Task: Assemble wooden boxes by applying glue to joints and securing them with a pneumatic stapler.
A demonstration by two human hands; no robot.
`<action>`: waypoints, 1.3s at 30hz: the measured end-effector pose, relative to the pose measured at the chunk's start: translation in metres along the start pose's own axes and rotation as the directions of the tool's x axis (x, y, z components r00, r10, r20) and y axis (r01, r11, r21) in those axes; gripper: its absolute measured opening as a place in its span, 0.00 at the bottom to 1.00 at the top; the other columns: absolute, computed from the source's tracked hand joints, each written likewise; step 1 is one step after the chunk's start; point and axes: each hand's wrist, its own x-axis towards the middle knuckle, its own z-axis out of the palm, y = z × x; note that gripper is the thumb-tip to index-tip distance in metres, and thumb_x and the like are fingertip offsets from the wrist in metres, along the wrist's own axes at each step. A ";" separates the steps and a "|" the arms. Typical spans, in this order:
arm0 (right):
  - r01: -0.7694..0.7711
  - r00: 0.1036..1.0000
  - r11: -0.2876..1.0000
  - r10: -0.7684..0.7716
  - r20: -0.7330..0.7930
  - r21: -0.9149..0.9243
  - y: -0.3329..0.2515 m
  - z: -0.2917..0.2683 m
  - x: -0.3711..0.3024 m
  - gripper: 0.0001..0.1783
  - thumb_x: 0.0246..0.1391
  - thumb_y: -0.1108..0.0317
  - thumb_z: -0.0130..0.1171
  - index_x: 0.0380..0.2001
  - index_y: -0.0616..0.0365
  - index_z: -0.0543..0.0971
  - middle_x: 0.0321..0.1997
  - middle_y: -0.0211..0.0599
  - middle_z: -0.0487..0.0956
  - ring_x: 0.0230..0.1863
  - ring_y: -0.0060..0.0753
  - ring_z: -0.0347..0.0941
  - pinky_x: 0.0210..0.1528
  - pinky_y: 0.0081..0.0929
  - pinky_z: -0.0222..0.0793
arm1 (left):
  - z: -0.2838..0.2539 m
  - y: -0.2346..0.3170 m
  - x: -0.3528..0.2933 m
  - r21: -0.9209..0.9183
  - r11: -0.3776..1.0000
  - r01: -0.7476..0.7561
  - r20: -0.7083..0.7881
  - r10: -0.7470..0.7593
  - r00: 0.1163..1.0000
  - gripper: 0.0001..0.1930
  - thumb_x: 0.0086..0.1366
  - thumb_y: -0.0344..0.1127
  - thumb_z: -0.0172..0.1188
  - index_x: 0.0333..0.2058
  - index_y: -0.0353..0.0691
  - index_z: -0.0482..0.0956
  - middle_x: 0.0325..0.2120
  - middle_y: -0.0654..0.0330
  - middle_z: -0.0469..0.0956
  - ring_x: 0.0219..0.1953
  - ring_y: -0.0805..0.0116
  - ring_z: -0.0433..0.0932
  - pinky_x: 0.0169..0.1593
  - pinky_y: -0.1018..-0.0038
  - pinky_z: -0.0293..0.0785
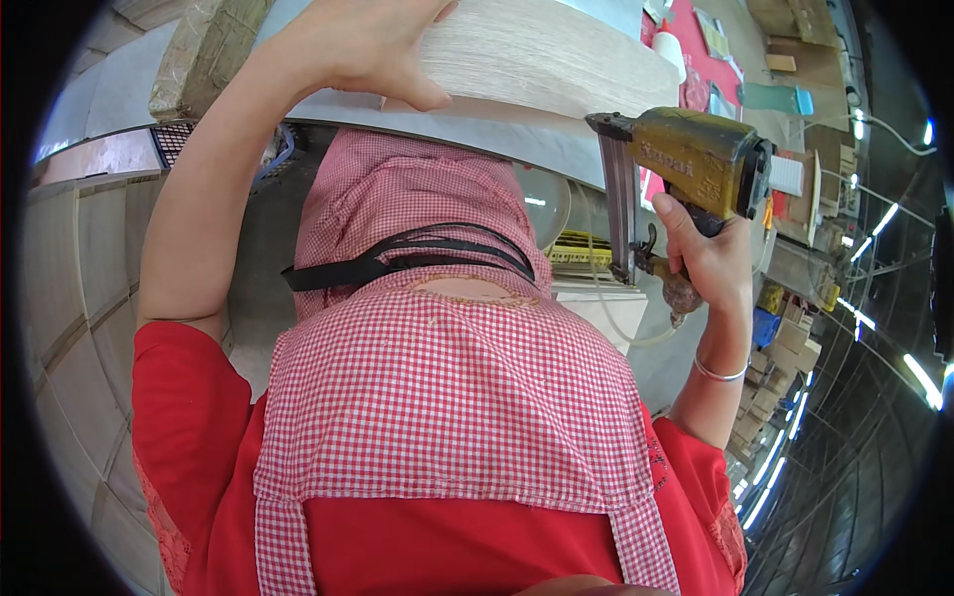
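My left hand (383,50) grips the left part of a pale wooden board (542,55), its thumb stretched along the near side. The upper picture edge cuts off some of its fingers. In my right hand (708,253) is a worn yellow-and-black air nail gun (686,149), its handle wrapped by my fingers. The gun's dark nose meets the board's near right edge, or hovers just by it; I cannot tell if they touch. Its long magazine hangs down toward me. The board lies on a light grey worktable (467,127).
A white bottle with a red cap (668,50) stands just beyond the board's right end. At the left is a tape-covered block (214,55). A pale air hose (636,338) loops below the gun. Cardboard boxes (790,348) are stacked farther right.
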 end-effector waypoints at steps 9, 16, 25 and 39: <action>0.148 0.989 0.989 -0.148 -0.025 -0.009 -0.027 0.010 -0.004 0.15 0.56 0.60 0.71 0.33 0.62 0.82 0.18 0.23 0.74 0.14 0.14 0.64 0.16 0.18 0.57 | -0.010 -0.018 -0.028 -0.029 0.965 -0.260 -0.166 0.252 0.953 0.33 0.41 0.48 0.74 0.39 0.33 0.70 0.50 0.34 0.69 0.57 0.39 0.67 0.58 0.58 0.65; 0.325 0.933 0.945 -0.316 0.173 -0.029 -0.051 0.043 0.009 0.16 0.55 0.61 0.72 0.35 0.63 0.82 0.22 0.26 0.76 0.20 0.16 0.68 0.22 0.20 0.61 | -0.016 -0.028 -0.024 -0.205 0.976 0.080 0.196 -0.039 0.980 0.31 0.41 0.47 0.73 0.37 0.33 0.69 0.45 0.40 0.68 0.51 0.42 0.68 0.53 0.61 0.67; 0.364 0.901 0.929 -0.333 0.277 -0.067 -0.075 0.063 0.014 0.17 0.53 0.63 0.72 0.39 0.65 0.81 0.30 0.32 0.79 0.29 0.21 0.73 0.32 0.24 0.66 | -0.017 -0.023 -0.026 -0.260 0.958 0.120 0.151 -0.082 0.985 0.30 0.39 0.46 0.73 0.35 0.33 0.69 0.42 0.43 0.66 0.47 0.45 0.67 0.50 0.60 0.67; 0.399 0.890 0.916 -0.374 0.260 -0.045 -0.083 0.067 0.009 0.22 0.50 0.68 0.74 0.45 0.68 0.79 0.43 0.41 0.85 0.44 0.29 0.81 0.48 0.29 0.75 | -0.010 -0.025 -0.039 -0.203 0.972 0.119 0.071 -0.107 0.992 0.33 0.42 0.46 0.72 0.44 0.33 0.71 0.48 0.41 0.69 0.52 0.43 0.69 0.54 0.57 0.67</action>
